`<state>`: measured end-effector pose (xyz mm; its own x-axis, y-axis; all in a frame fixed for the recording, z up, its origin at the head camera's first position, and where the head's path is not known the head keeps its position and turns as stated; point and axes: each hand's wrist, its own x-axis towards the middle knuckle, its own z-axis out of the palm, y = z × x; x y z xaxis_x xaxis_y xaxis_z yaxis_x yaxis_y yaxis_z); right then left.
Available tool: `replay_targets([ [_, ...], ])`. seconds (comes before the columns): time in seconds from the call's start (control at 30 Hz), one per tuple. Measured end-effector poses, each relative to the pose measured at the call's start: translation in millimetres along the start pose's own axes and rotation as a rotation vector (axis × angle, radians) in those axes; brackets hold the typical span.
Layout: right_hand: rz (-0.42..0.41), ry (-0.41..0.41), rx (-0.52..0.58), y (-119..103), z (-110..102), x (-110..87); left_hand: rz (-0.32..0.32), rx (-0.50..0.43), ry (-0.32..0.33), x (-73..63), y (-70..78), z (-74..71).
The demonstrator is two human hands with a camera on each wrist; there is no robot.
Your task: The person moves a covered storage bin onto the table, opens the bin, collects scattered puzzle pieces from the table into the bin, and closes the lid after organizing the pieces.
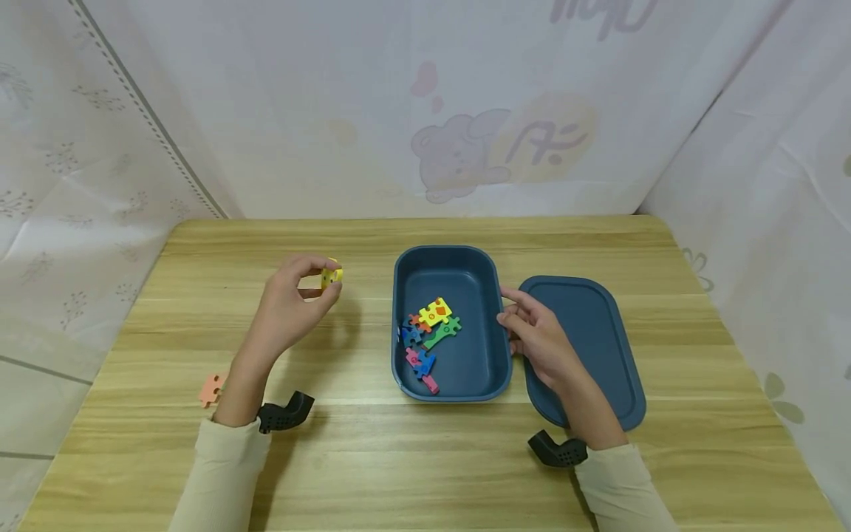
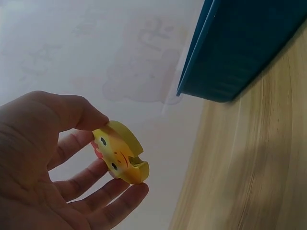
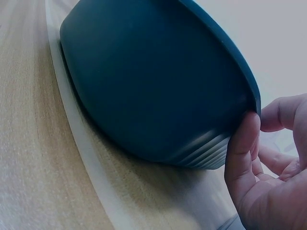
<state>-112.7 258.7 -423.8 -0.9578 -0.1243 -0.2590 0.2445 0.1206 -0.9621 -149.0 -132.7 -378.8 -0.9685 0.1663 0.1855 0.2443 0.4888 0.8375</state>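
My left hand (image 1: 284, 310) pinches a yellow puzzle piece (image 2: 120, 152) between thumb and fingers, held in the air left of the box. A smiling face and a notch in its edge show in the left wrist view. My right hand (image 1: 544, 341) grips the right rim of a dark blue plastic box (image 1: 480, 325), thumb on one side and fingers on the other. Inside the box, mostly along its left side, lie several puzzle pieces, among them a yellow one (image 1: 435, 312), a green one (image 1: 442, 334) and a pink one (image 1: 431, 384).
The box's blue lid (image 1: 588, 332) lies flat to its right, partly under my right hand and forearm. An orange puzzle piece (image 1: 210, 390) rests on the wooden table (image 1: 372, 465) beside my left wrist, which partly hides something green. White printed cloth (image 1: 299, 111) hangs behind the table.
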Motion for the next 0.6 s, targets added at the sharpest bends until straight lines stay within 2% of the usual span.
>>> replay_targets([
  [0.13,0.0,0.0,0.004,-0.9,0.0,-0.2,0.001,-0.046,-0.027,0.6,0.1,0.7],
  [0.37,0.008,0.002,0.0,-1.9,-1.3,-0.5,-0.05,-0.154,-0.06,0.6,4.5,0.1],
  [0.6,0.008,-0.001,-0.008,-1.7,-0.2,-0.5,-0.051,-0.214,-0.098,1.1,7.3,7.0],
])
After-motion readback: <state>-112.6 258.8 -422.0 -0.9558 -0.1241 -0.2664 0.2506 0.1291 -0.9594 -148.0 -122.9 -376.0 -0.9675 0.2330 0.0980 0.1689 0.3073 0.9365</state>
